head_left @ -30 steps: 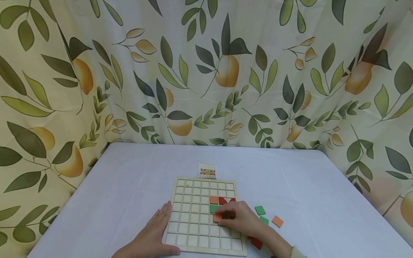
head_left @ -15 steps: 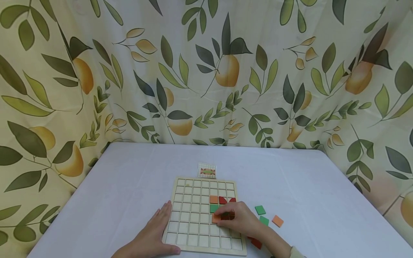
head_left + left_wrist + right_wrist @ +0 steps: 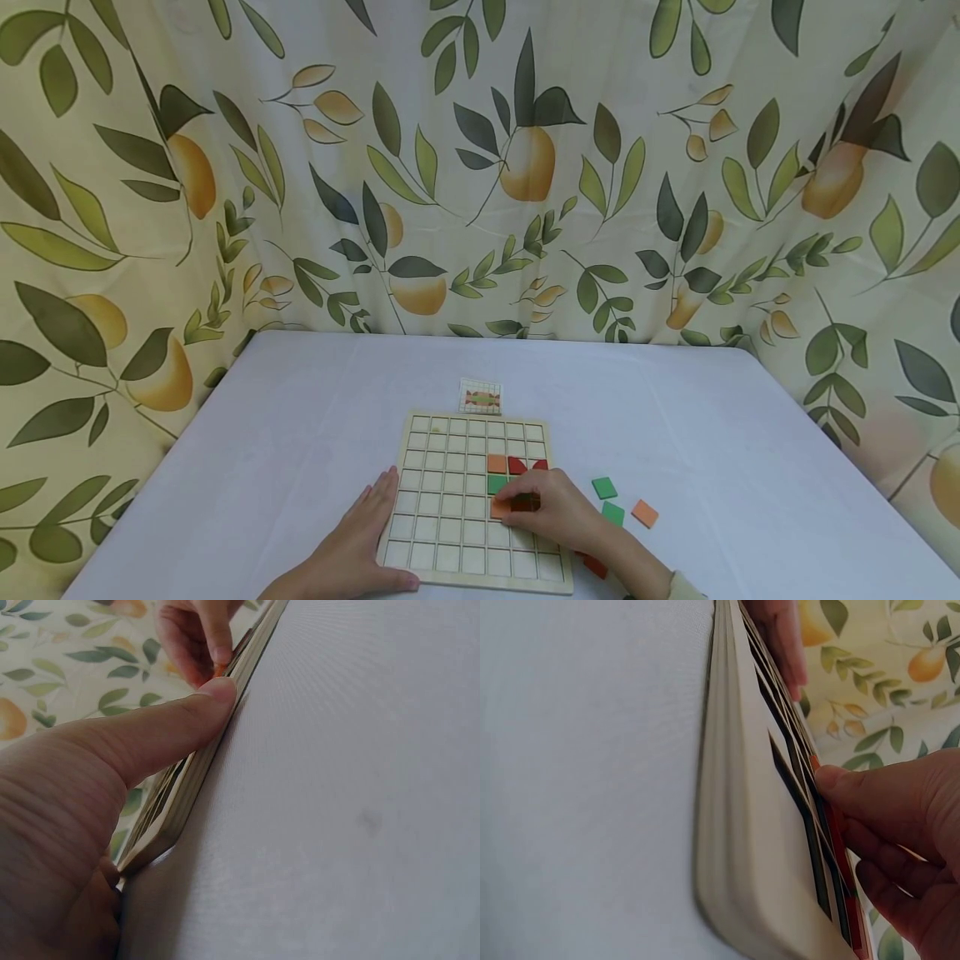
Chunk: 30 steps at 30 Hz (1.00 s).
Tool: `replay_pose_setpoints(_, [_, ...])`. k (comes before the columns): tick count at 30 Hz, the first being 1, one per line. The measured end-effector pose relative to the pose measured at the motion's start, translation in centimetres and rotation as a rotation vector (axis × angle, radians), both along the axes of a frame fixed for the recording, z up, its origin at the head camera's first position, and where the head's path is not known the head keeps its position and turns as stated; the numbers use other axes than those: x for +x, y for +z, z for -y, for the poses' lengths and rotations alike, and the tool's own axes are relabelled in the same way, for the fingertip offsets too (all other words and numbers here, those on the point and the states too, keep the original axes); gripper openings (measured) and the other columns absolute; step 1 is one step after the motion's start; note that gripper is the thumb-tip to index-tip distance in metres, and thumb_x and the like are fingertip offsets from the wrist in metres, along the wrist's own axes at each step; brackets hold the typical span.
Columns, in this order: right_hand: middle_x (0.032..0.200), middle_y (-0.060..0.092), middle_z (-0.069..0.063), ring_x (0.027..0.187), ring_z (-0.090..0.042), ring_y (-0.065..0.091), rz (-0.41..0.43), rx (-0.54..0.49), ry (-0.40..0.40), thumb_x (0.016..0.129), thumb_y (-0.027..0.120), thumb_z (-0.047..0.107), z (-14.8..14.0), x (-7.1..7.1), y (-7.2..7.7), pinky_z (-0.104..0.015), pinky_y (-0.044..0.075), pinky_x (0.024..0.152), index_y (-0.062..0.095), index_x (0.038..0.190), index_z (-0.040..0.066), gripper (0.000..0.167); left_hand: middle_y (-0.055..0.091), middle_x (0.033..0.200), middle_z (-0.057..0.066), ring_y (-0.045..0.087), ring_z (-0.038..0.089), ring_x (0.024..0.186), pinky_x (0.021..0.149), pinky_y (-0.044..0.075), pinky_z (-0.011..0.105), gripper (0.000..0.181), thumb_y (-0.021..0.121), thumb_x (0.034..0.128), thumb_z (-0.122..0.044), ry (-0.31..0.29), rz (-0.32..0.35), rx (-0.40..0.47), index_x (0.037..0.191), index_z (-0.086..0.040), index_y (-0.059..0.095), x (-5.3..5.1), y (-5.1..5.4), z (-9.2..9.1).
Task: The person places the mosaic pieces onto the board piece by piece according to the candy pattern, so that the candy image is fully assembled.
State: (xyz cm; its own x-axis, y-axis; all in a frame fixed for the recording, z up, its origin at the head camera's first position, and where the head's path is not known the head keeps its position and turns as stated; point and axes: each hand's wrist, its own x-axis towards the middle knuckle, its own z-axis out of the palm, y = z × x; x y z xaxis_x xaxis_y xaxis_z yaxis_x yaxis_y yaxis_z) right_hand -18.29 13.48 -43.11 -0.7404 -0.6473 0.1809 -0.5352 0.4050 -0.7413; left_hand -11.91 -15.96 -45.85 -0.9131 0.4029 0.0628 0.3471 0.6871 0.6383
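Note:
A wooden grid board [image 3: 442, 529] lies on the table in the head view. My left hand [image 3: 348, 537] rests along its left side, fingers straight, thumb at the near edge; the left wrist view shows that thumb [image 3: 165, 727] against the board's side. With thumb and fingers, my right hand [image 3: 558, 512] pinches an orange square tile [image 3: 498, 508] at a cell right of the middle. Just beyond it sit a green tile [image 3: 497, 484] and another orange tile [image 3: 497, 463], with red patterned tiles [image 3: 516, 466] to their right, partly hidden by the hand.
A small pattern card [image 3: 480, 397] lies beyond the board's far edge. Right of the board are loose green tiles [image 3: 603, 487], an orange tile [image 3: 644, 513] and red tiles [image 3: 595, 567] partly behind the right forearm. A leaf-and-fruit-patterned curtain [image 3: 420, 250] hangs behind the table.
My right hand has shifted the orange tile slightly left and toward me, into line with the green tile's column. The left hand stays where it was.

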Motion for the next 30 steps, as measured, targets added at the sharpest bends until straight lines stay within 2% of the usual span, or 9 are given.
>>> replay_pose_setpoints(6, [0.093, 0.067, 0.007, 0.087, -0.006, 0.060, -0.015, 0.008, 0.005, 0.079, 0.073, 0.017, 0.14, -0.05, 0.01, -0.024, 0.051, 0.072, 0.072, 0.096, 0.012, 0.017, 0.008, 0.150, 0.020, 0.007, 0.031, 0.138, 0.100, -0.012, 0.009, 0.128, 0.067, 0.0600, -0.069, -0.003, -0.023, 0.005, 0.144, 0.007, 0.007, -0.05, -0.12, 0.03])
replay_pose_setpoints(19, [0.093, 0.067, 0.008, 0.089, -0.007, 0.059, 0.010, 0.036, -0.051, 0.077, 0.075, 0.016, 0.36, 0.14, 0.07, -0.024, 0.051, 0.074, 0.072, 0.095, 0.012, 0.019, 0.008, 0.150, 0.021, 0.007, 0.032, 0.137, 0.100, -0.012, 0.009, 0.127, 0.067, 0.0604, -0.068, -0.005, -0.010, 0.010, 0.143, 0.008, 0.009, 0.07, 0.10, -0.01])
replay_pose_setpoints(30, [0.092, 0.067, 0.009, 0.090, -0.007, 0.059, 0.014, 0.003, -0.060, 0.075, 0.076, 0.016, 0.38, -0.03, -0.23, -0.025, 0.051, 0.074, 0.073, 0.094, 0.015, 0.019, 0.009, 0.150, 0.022, 0.007, 0.032, 0.137, 0.100, -0.013, 0.009, 0.127, 0.067, 0.0603, -0.069, -0.002, -0.020, 0.002, 0.143, 0.008, 0.009, -0.03, -0.05, 0.00])
